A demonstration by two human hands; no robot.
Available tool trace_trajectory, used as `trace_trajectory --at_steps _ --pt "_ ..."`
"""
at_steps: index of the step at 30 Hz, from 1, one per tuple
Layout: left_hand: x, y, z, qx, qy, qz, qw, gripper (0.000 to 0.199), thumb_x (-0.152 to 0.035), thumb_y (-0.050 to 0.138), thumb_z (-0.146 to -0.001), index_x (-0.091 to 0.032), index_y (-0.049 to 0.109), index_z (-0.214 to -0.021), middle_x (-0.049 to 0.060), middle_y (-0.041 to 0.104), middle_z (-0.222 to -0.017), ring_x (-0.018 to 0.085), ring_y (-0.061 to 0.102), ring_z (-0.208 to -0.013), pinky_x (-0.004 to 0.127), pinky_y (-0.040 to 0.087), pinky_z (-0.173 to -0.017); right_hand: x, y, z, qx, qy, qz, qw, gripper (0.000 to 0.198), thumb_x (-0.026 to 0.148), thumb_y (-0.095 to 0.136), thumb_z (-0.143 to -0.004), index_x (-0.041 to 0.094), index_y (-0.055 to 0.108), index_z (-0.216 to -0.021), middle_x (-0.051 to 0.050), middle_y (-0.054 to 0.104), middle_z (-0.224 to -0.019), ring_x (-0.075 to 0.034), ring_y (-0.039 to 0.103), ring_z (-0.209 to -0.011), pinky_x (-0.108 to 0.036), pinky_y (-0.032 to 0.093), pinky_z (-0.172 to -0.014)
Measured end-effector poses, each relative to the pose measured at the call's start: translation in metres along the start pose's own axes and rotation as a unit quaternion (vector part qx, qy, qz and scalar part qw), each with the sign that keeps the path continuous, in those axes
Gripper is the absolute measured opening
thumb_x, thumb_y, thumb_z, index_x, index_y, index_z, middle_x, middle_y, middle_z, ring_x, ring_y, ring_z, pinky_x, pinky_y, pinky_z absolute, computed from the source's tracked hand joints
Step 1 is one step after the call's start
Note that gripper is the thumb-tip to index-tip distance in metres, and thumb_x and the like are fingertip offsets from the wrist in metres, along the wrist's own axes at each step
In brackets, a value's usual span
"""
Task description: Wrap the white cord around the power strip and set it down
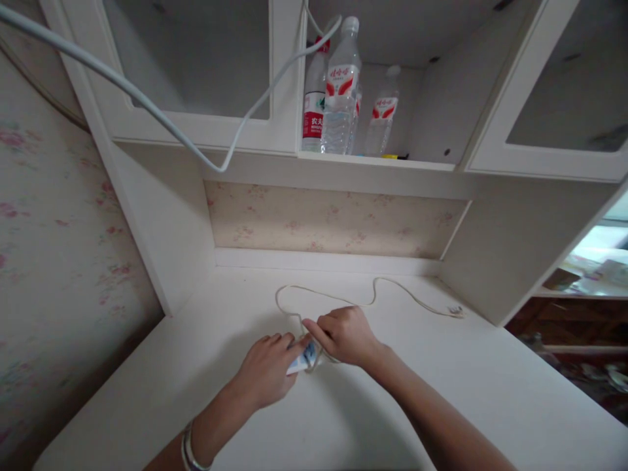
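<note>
My left hand [269, 367] is closed around a small white object with a blue printed face [305, 357]. Part of it is hidden under my fingers, so its kind does not show. A thin cream cord [314, 290] passes around this object and loops behind it over the white tabletop. My right hand [346, 335] is closed just to the right, its fingers curled on the cord and its thumb pointing at my left fingertips. The cord's far end [456, 313] lies at the right, near the side panel.
Above the tabletop [235, 301] is a cabinet shelf with several plastic bottles, among them a clear bottle [341, 91] and a red-capped one [314, 111]. A thick white cable [147, 101] hangs in front of the upper left cabinet door. Side panels [530, 242] flank the surface.
</note>
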State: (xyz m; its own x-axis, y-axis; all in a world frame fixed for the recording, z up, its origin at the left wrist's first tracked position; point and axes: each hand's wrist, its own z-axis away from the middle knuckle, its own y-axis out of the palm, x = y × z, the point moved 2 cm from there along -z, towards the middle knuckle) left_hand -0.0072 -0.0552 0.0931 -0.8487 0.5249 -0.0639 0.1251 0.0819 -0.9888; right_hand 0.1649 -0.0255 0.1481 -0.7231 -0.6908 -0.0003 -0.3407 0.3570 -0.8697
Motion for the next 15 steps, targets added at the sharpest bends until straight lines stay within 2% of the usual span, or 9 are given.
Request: trace_trajectory --at_steps 4,9,12,15 --pt "-0.022 -0.017 0.013 0.024 0.086 0.045 0.995 0.063 -0.025 0.06 -0.078 -0.029 0.038 -0.137 0.007 0.059 -0.118 0.027 0.056 -0.105 0.043 0.044 -0.093 -0.006 -0.003 -0.016 -0.01 0.016 -0.015 1.0 0.059 0.046 0.032 -0.097 0.018 0.061 -0.056 -0.001 0.06 -0.049 -0.009 0.049 -0.047 -0.026 0.016 -0.052" --pt "-0.04 -0.038 0.029 0.031 0.132 0.069 0.988 0.059 -0.028 0.062 -0.078 -0.028 0.04 -0.133 0.006 0.057 -0.124 0.028 0.054 -0.11 0.042 0.042 -0.098 -0.019 0.006 -0.027 0.016 0.014 -0.054 0.998 0.06 0.048 0.03 -0.097 0.018 0.059 -0.053 0.0 0.056 -0.048 -0.009 0.046 -0.046 -0.026 0.02 -0.053" --pt "-0.044 -0.048 0.037 0.021 0.137 0.089 0.986 0.065 -0.028 0.062 -0.078 -0.028 0.034 -0.137 0.005 0.056 -0.129 0.027 0.054 -0.112 0.041 0.04 -0.101 -0.03 0.016 -0.025 0.018 0.064 -0.112 0.991 0.063 0.048 0.027 -0.097 0.018 0.055 -0.05 0.001 0.052 -0.046 -0.009 0.044 -0.046 -0.024 0.025 -0.053" --pt "-0.044 -0.053 0.041 0.004 0.137 0.103 0.985 0.069 -0.026 0.063 -0.077 -0.029 0.031 -0.138 0.005 0.055 -0.132 0.025 0.054 -0.114 0.039 0.04 -0.102 -0.039 0.034 -0.015 0.026 0.137 -0.197 0.97 0.064 0.051 0.026 -0.097 0.018 0.055 -0.051 0.002 0.048 -0.044 -0.009 0.044 -0.046 -0.023 0.029 -0.053"
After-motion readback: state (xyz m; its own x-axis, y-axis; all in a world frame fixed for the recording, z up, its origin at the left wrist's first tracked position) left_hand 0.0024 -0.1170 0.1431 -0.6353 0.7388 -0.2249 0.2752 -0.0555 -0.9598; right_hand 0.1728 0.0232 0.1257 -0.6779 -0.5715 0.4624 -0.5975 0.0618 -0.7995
